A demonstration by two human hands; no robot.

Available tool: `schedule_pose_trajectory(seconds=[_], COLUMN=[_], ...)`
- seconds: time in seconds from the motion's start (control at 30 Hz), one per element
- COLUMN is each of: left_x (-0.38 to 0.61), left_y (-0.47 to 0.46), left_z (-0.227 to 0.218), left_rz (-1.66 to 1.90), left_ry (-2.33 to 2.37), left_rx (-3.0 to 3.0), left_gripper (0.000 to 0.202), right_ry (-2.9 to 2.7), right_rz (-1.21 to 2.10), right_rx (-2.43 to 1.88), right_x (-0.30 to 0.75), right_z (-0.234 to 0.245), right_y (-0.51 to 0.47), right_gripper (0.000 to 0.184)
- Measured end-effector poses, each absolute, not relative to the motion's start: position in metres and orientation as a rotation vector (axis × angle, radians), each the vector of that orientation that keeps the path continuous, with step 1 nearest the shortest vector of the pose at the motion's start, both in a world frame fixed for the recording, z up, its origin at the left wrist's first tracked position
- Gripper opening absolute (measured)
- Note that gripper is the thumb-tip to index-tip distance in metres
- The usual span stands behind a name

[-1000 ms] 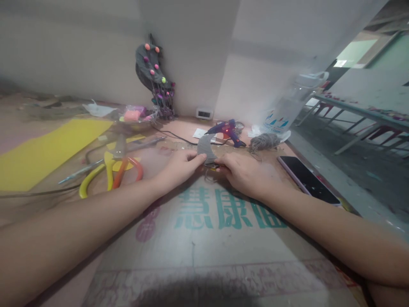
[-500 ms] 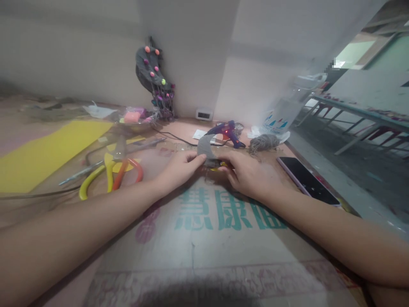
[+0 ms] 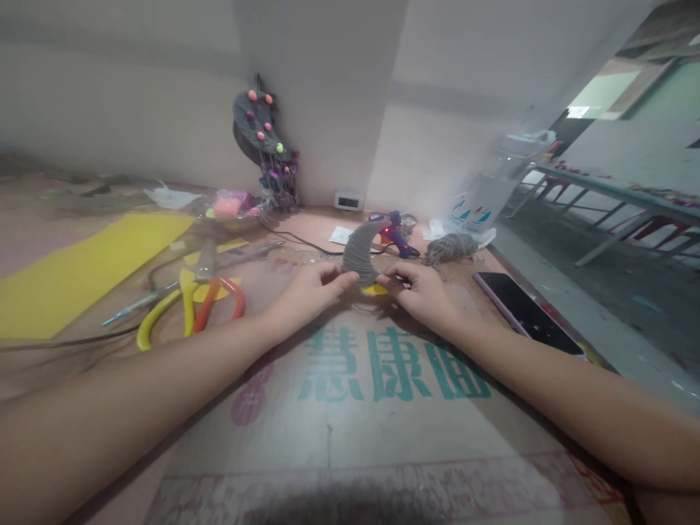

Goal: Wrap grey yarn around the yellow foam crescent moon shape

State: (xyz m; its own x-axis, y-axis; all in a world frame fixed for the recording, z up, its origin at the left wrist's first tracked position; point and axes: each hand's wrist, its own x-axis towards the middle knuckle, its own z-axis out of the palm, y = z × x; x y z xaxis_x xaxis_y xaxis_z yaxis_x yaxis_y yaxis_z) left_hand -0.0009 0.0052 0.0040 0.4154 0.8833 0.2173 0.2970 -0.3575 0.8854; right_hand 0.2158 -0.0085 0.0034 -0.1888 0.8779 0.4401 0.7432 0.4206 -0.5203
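Note:
Between my hands stands a crescent moon wrapped in grey yarn (image 3: pixel 359 255), its curved tip pointing up and right. My left hand (image 3: pixel 322 286) pinches its lower left edge between thumb and fingers. On the other side, my right hand (image 3: pixel 413 288) grips the lower right end with thumb and fingertips. A small yellow piece (image 3: pixel 375 289) shows just below the crescent. Behind it lies a blue glue gun (image 3: pixel 402 240) with a lit red light. To its right is a bundle of grey yarn (image 3: pixel 451 248).
Scissors with yellow and orange handles (image 3: pixel 189 299) and a yellow sheet (image 3: pixel 103 266) lie left. A phone (image 3: pixel 528 313) rests right, near the table edge. A decorated grey moon (image 3: pixel 254 127) leans on the wall. A clear bottle (image 3: pixel 486 189) stands back right. Printed cardboard (image 3: pixel 328 452) covers the front.
The crescent has turned slightly and its tip now shows higher and further right. My right fingers have shifted a little along its lower end. The view has tilted slightly.

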Motion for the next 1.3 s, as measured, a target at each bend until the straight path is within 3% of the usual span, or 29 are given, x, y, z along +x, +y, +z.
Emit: schedule_pose_trajectory(seconds=[0.3, 0.5, 0.7, 0.9, 1.3], left_x=[-0.001, -0.001, -0.001, -0.003, -0.002], left_y=[0.006, 0.011, 0.009, 0.012, 0.008], left_z=[0.004, -0.004, 0.001, -0.002, 0.004], left_rz=[0.861, 0.970, 0.936, 1.006, 0.924], left_ry=[1.075, 1.020, 1.011, 1.034, 1.072], left_rx=[1.858, 1.840, 1.867, 1.795, 1.849], left_gripper=[0.022, 0.029, 0.023, 0.038, 0.033], right_ry=[-1.897, -1.885, -1.894, -1.889, -2.002], right_rz=[0.312, 0.311, 0.312, 0.303, 0.308], right_rx=[-1.332, -1.302, -1.292, -1.298, -1.254], right_x=[0.215, 0.216, 0.216, 0.215, 0.216], right_z=[0.008, 0.008, 0.008, 0.009, 0.005], right_y=[-0.009, -0.010, -0.009, -0.011, -0.009], right_gripper=[0.028, 0.027, 0.025, 0.026, 0.023])
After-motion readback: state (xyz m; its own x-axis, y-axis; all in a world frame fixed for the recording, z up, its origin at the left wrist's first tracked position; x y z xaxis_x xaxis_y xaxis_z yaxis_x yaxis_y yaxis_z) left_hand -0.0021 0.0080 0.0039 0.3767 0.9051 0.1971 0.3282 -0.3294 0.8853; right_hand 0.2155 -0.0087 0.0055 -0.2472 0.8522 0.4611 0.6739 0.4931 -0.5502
